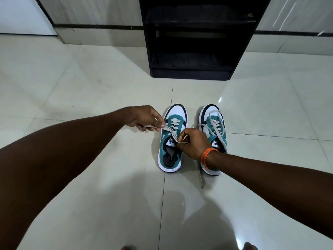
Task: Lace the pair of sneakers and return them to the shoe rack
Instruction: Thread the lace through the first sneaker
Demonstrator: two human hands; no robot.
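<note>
Two teal, white and black sneakers stand side by side on the floor, toes pointing away from me. The left sneaker (171, 156) has a cream lace (170, 131) crossed through its eyelets. My left hand (144, 118) pinches one lace end, pulled out to the left of the shoe. My right hand (193, 144) pinches the other lace end over the tongue. The right sneaker (215, 123) sits partly behind my right wrist, its lace loose with one end trailing on the floor (201, 179).
A black shoe rack (196, 42) with open shelves stands against the wall straight ahead, just beyond the sneakers. Pale glossy floor tiles (90, 87) spread all around. My toes (250, 246) show at the bottom edge.
</note>
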